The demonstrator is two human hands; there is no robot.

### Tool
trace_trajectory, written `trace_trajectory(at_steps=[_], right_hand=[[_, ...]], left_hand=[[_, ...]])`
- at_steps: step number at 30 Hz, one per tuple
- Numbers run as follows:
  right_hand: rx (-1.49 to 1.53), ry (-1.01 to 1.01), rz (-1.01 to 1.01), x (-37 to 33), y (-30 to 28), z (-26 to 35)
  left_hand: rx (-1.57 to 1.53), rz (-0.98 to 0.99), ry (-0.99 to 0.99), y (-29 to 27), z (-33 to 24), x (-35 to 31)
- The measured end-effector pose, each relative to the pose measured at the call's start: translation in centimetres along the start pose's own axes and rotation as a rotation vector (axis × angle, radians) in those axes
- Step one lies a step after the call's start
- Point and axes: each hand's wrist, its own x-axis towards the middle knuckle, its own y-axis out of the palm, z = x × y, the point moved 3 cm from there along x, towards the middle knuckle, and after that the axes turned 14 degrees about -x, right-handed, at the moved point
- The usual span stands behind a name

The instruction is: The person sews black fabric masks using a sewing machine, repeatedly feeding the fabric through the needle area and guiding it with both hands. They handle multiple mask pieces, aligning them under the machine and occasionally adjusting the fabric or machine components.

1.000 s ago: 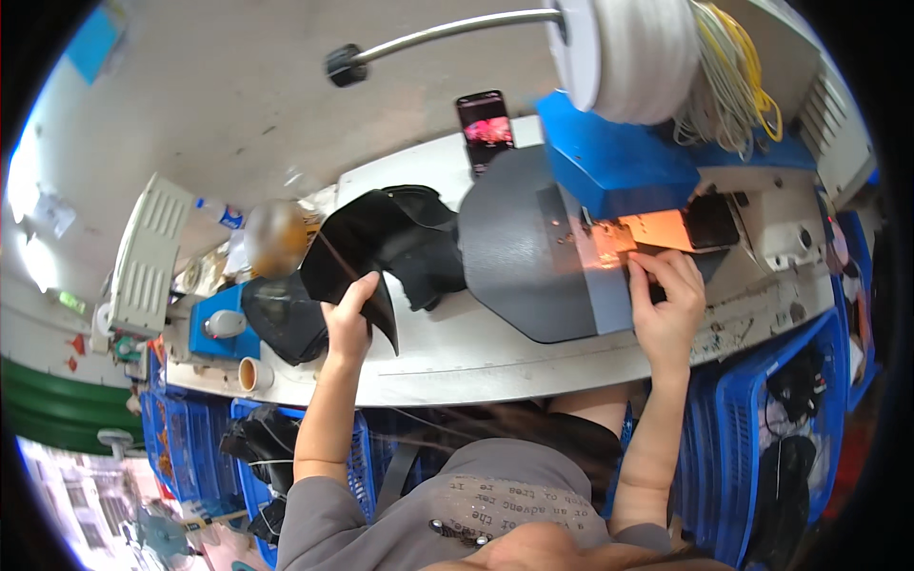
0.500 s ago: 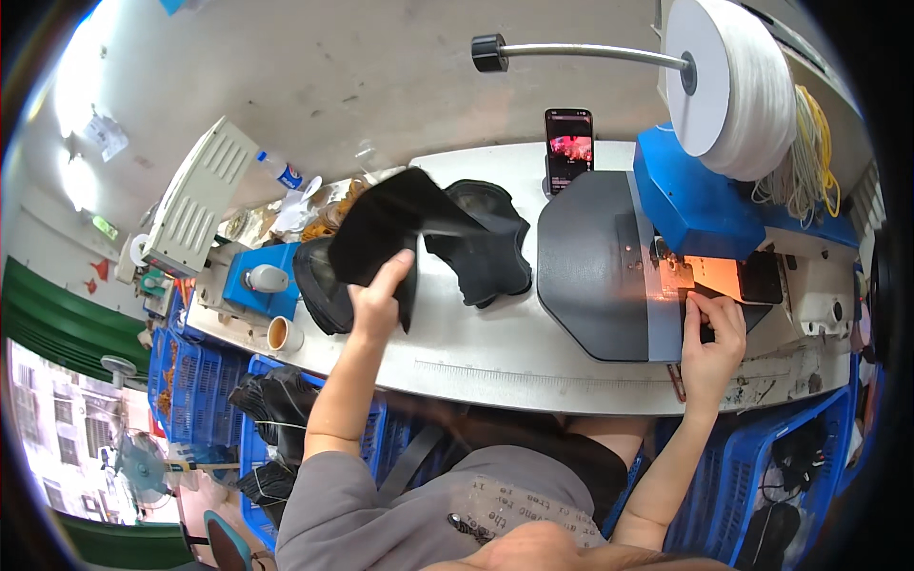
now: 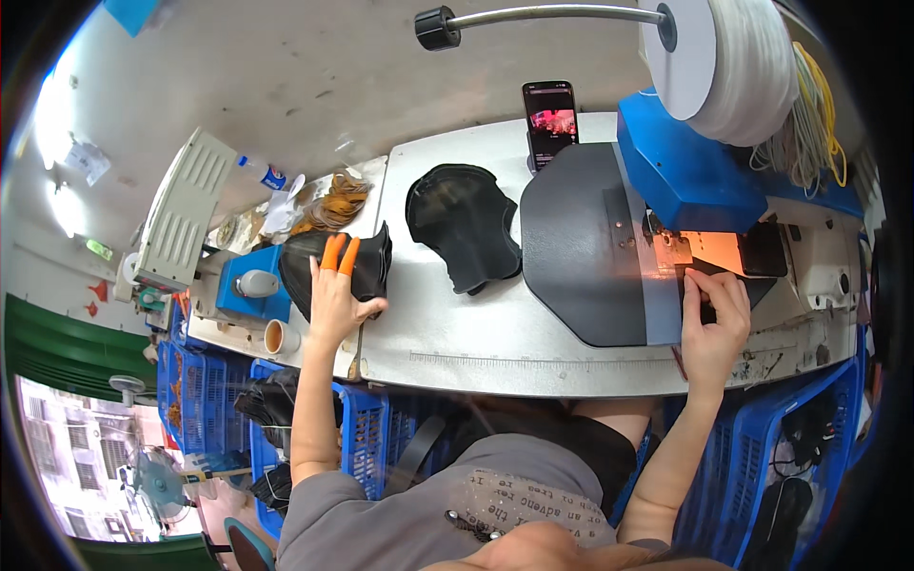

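Note:
My left hand (image 3: 335, 297) lies with its fingers spread on a pile of black fabric pieces (image 3: 303, 268) at the left of the table; two of its fingers wear orange finger covers. At the sewing machine (image 3: 690, 167), which has a blue head, my right hand (image 3: 716, 309) is closed, thumb and fingers pinching the edge of a black fabric piece (image 3: 759, 288) just in front of the lit needle area. My fingers hide part of that piece. Between the hands, a second stack of shaped black pieces (image 3: 465, 228) rests on the white table (image 3: 447, 333).
A dark grey board (image 3: 581, 247) adjoins the machine. Behind it stands a phone (image 3: 550, 124) with its screen lit. A paper cup (image 3: 280, 337) sits near the table's left front edge, close to a blue device (image 3: 249, 297). Blue crates (image 3: 205, 404) stand below; a white spool (image 3: 743, 67) hangs above.
My left hand has moved left and down with the black piece it held, laid it on the left pile and spread its fingers. My right hand stays at the machine.

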Motion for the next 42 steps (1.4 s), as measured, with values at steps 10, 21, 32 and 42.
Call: trace_trajectory(at_steps=[10,21,32,42], right_hand=[[0.021,-0.007,-0.017,0.2,0.1,0.1],[-0.025,-0.033,-0.054,0.0,-0.3,0.2],[0.015,-0.130,0.146,-0.5,-1.1,2.9],[-0.127,-0.063,0.079,0.5,0.5,2.3]], left_hand=[[-0.093,0.146,0.355,12.7,-10.2,4.0],[-0.900,-0.449,-0.250,4.2,-11.7,7.9],[-0.534,0.083,0.691,3.2,-26.2,10.4],[-0.540,0.272,0.674,4.6,-25.9,11.7]])
